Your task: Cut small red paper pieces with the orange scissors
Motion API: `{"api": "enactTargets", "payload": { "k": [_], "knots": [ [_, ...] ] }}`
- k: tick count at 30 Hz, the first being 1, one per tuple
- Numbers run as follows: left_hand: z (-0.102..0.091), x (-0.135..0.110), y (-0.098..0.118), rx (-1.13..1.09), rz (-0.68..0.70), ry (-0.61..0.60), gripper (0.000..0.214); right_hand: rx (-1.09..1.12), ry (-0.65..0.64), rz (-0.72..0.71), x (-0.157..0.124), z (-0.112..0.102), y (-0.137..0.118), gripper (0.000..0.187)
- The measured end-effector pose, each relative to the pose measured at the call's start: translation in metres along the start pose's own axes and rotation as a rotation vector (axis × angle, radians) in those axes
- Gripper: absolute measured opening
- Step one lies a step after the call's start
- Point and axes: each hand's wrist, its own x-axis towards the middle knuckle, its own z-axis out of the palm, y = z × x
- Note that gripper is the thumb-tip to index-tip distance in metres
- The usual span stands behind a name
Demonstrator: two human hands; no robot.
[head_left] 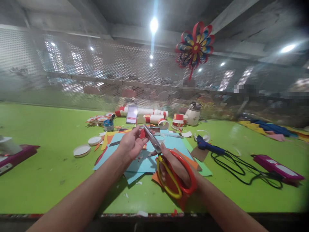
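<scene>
My right hand [177,167] grips scissors [169,164] with one red and one yellow handle loop, the steel blades pointing up and left. My left hand [131,145] pinches a small red piece of paper [142,133] right at the blades. Both hands hover over a pile of blue, orange and green paper sheets [145,162] on the green table [48,154]. Tiny red scraps lie on the blue sheet below the blades.
A blue glue gun [207,146] with a black cord lies right of the pile. White lids [82,150], a small blue jar [108,125], red-and-white paper rolls [154,113], a phone [132,114] and a white pot [193,113] stand behind. Pink cases [277,167] lie at both sides. A paper pinwheel [195,45] hangs on the mesh wall.
</scene>
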Motion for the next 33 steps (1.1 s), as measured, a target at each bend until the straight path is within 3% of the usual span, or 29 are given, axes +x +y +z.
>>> {"api": "enactTargets", "payload": {
  "k": [5, 10, 12, 13, 15, 18, 21, 29, 33],
  "knots": [
    [-0.002, -0.001, 0.001, 0.105, -0.067, -0.038, 0.024, -0.083, 0.051, -0.116, -0.003, -0.007, -0.015, 0.047],
    [-0.002, -0.003, 0.004, 0.198, -0.078, -0.093, 0.028, -0.320, 0.115, -0.250, -0.007, -0.020, -0.043, 0.041],
    [0.000, -0.007, 0.006, 0.224, -0.087, -0.122, 0.031, -0.416, 0.153, -0.314, -0.006, -0.026, -0.056, 0.029],
    [0.001, -0.010, 0.006, 0.239, -0.096, -0.147, 0.033, -0.452, 0.179, -0.344, -0.004, -0.028, -0.061, 0.022],
    [0.006, -0.017, 0.007, 0.276, -0.108, -0.226, 0.037, -0.506, 0.226, -0.398, 0.001, -0.032, -0.067, 0.023],
    [0.010, -0.029, 0.007, 0.352, -0.117, -0.450, 0.043, -0.542, 0.247, -0.471, 0.012, -0.034, -0.066, 0.029],
    [0.011, -0.036, 0.004, 0.419, -0.187, -0.561, 0.051, -0.528, 0.194, -0.509, 0.019, -0.032, -0.058, 0.025],
    [0.007, -0.036, -0.004, 0.496, -0.331, -0.642, 0.057, -0.441, 0.086, -0.460, 0.016, -0.032, -0.045, 0.017],
    [0.006, -0.035, -0.008, 0.496, -0.356, -0.644, 0.055, -0.392, 0.076, -0.439, 0.014, -0.037, -0.039, 0.021]
  ]
}}
